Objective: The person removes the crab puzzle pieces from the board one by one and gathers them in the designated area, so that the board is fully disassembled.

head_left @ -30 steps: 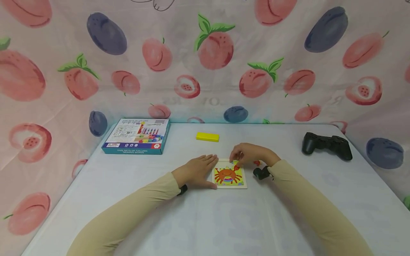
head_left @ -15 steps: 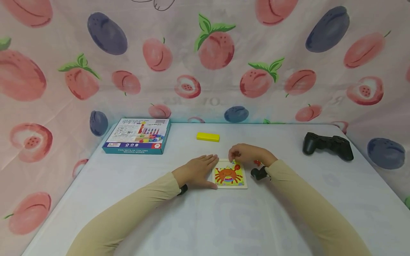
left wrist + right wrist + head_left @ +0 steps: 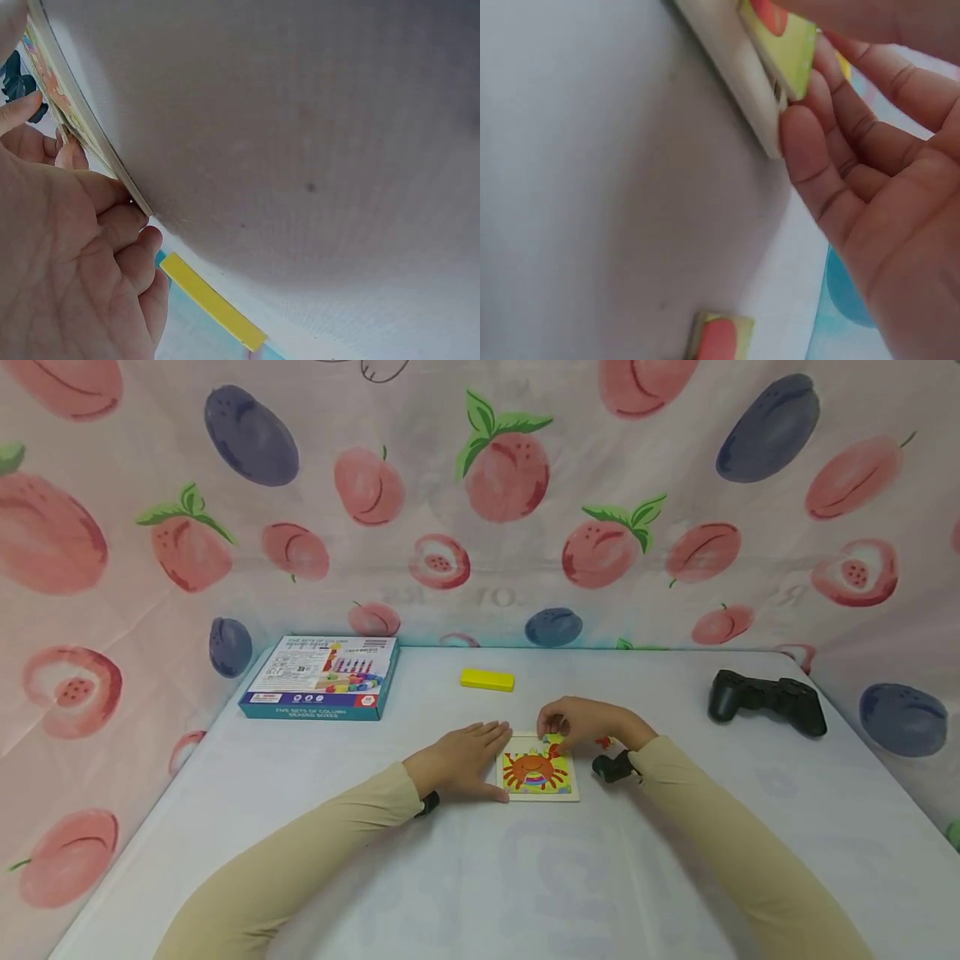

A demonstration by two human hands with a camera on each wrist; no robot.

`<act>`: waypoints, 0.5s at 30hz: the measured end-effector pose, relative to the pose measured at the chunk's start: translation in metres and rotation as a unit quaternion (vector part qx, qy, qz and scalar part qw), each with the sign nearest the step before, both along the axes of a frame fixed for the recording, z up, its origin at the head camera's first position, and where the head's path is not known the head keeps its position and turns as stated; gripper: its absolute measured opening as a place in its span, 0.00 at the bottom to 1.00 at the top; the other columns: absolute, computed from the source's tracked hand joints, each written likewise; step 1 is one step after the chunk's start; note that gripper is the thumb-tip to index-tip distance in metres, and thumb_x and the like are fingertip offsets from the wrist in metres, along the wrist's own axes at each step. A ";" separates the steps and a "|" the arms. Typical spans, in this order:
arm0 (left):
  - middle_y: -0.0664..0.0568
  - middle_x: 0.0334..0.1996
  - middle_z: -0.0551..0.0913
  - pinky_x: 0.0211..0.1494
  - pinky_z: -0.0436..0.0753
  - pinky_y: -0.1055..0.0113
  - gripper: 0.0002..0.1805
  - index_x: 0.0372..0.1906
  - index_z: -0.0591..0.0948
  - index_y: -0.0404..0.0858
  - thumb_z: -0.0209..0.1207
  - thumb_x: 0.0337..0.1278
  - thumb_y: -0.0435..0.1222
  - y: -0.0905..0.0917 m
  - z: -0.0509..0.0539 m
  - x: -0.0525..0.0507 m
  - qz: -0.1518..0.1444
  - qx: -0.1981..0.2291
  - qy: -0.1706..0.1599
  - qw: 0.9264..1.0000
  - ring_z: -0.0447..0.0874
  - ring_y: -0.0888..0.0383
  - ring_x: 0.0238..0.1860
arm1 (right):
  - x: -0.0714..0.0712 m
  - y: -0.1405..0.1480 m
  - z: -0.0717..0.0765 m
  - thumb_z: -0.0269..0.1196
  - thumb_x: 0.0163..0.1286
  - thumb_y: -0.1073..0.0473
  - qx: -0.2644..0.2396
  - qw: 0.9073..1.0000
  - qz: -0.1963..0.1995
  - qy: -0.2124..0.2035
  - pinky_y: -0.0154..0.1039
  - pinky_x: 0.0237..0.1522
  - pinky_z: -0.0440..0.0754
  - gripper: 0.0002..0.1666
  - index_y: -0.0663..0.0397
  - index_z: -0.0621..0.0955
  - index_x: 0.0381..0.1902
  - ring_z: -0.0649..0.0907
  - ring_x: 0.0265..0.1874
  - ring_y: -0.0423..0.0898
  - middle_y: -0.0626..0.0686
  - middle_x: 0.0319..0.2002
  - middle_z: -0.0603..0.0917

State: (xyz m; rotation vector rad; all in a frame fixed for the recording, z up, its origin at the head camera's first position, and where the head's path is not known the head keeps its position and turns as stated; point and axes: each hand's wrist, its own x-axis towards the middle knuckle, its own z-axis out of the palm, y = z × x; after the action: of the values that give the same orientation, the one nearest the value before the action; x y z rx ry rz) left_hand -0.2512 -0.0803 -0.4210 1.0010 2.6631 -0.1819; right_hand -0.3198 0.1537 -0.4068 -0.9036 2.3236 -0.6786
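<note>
A square crab puzzle board (image 3: 537, 773) with a pale frame lies flat on the white table. My left hand (image 3: 459, 764) rests along its left edge, fingers extended and thumb at the near left corner. At the board's far right corner, my right hand (image 3: 588, 722) pinches a yellow-green puzzle piece (image 3: 793, 56) with a red patch, tilted above the frame in the right wrist view. Another piece (image 3: 603, 742), red and yellow, lies on the table right of the board, partly behind the right wrist.
A boxed bead set (image 3: 318, 679) lies at the back left. Beyond the board is a yellow block (image 3: 487, 680). A black game controller (image 3: 765, 700) sits at the back right. Fruit-patterned cloth hangs behind the table.
My right hand shifted slightly left, then back right over the corner, where the piece now sits tilted. My left hand and the board have stayed in place.
</note>
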 end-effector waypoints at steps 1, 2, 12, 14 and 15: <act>0.52 0.76 0.47 0.78 0.49 0.63 0.56 0.75 0.47 0.42 0.49 0.48 0.71 0.000 0.000 0.000 0.000 0.000 0.000 1.000 0.44 0.55 0.76 | 0.000 0.001 -0.001 0.69 0.53 0.68 -0.001 1.000 -0.002 0.002 0.35 0.44 0.76 0.14 0.55 0.80 0.39 0.74 0.37 0.44 0.51 0.37 0.79; 0.52 0.76 0.47 0.78 0.49 0.63 0.56 0.75 0.47 0.42 0.49 0.48 0.71 0.000 0.000 0.000 0.000 -0.001 0.000 1.000 0.44 0.55 0.76 | 0.000 0.002 -0.002 0.69 0.53 0.68 -0.001 1.000 -0.005 0.005 0.35 0.46 0.77 0.15 0.54 0.80 0.40 0.74 0.38 0.44 0.50 0.37 0.79; 0.51 0.76 0.47 0.78 0.49 0.63 0.56 0.75 0.47 0.40 0.49 0.48 0.70 -0.001 0.000 -0.001 -0.004 0.001 -0.001 1.000 0.45 0.55 0.76 | 0.006 0.011 -0.007 0.70 0.51 0.68 -0.036 0.998 -0.028 0.037 0.45 0.54 0.80 0.19 0.53 0.81 0.43 0.79 0.42 0.44 0.51 0.42 0.83; 0.51 0.76 0.47 0.78 0.49 0.63 0.56 0.75 0.47 0.40 0.49 0.48 0.70 -0.001 0.000 0.000 -0.004 0.002 0.000 1.000 0.45 0.55 0.76 | 0.008 0.013 -0.008 0.71 0.51 0.67 -0.046 0.998 -0.031 0.044 0.45 0.54 0.80 0.19 0.54 0.82 0.43 0.79 0.41 0.44 0.51 0.42 0.83; 0.51 0.76 0.47 0.78 0.49 0.63 0.56 0.75 0.47 0.40 0.49 0.48 0.70 -0.001 0.000 0.000 -0.003 0.002 -0.001 1.000 0.45 0.55 0.76 | 0.009 0.013 -0.008 0.71 0.51 0.67 -0.050 0.997 -0.032 0.046 0.45 0.53 0.80 0.19 0.54 0.82 0.43 0.79 0.41 0.44 0.51 0.42 0.83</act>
State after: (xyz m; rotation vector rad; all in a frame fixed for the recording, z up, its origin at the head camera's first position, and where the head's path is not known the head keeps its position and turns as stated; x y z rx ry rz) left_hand -0.2511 -0.0811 -0.4213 1.0106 2.6595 -0.1777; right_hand -0.3107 0.1667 -0.4151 -0.9249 2.4275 -0.8030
